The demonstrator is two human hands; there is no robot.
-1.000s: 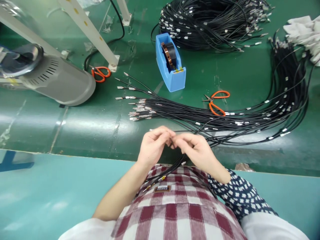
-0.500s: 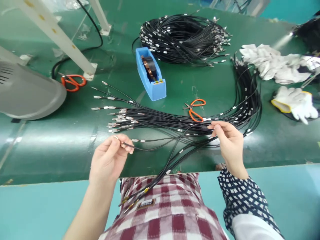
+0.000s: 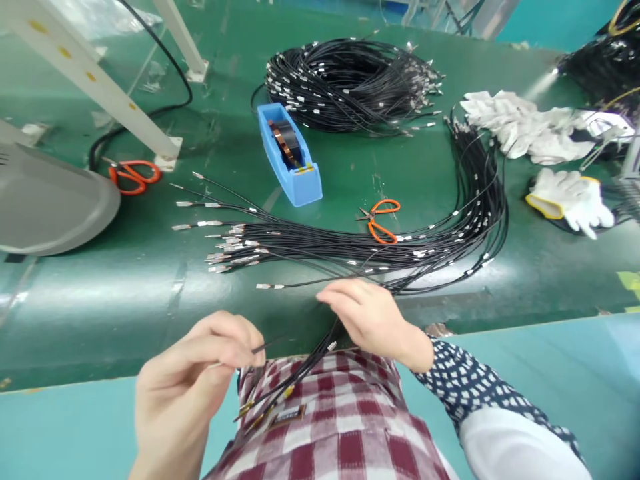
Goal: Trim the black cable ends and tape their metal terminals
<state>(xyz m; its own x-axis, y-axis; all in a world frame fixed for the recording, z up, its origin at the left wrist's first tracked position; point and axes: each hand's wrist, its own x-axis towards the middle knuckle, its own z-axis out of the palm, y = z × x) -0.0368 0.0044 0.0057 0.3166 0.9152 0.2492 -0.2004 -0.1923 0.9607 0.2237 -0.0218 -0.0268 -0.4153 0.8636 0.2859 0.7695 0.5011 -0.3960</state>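
My left hand [image 3: 200, 367] is at the table's front edge, its fingers pinched on a thin black cable [image 3: 270, 343] that trails off to the right. My right hand [image 3: 367, 317] is palm down over several black cables, fingers drawn together; whatever lies under its fingertips is hidden. Below it, a few black cables [image 3: 313, 360] with yellow-marked ends hang over the edge onto the checked apron. Behind both hands lies a long bundle of black cables [image 3: 310, 243] with pale ends at the left, curving away at the right.
Orange-handled snips [image 3: 383, 220] lie against the bundle's back side. Behind stand a blue tape dispenser [image 3: 303, 183] and a large coil of black cables [image 3: 350, 87]. More orange snips [image 3: 133, 177] lie by a grey housing [image 3: 55, 200]. White gloves [image 3: 575, 200] are at the right.
My left hand has moved down and towards me with the cable. My right hand has come left and down from the bundle's right part. The view has shifted slightly.
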